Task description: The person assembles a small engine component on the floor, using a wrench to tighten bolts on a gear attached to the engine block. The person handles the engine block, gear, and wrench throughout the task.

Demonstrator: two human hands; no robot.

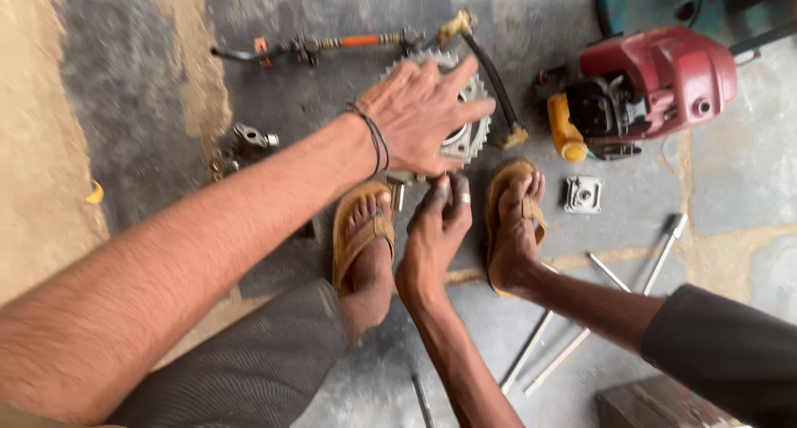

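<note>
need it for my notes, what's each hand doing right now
left hand: open, fingers spread, palm down on the toothed sprocket.
right hand: fingers curled at a small metal part; grip cannot be told.

Red engine housing [664, 75], tan sandals [359, 229], silver toothed sprocket [469, 137], grey concrete floor [332, 29].

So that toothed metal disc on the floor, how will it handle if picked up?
The disc looks like thick metal, so probably stiff and heavy for its size. It lies flat under the left hand, so it is unlikely to roll. Its teeth may bite into fingers.
</note>
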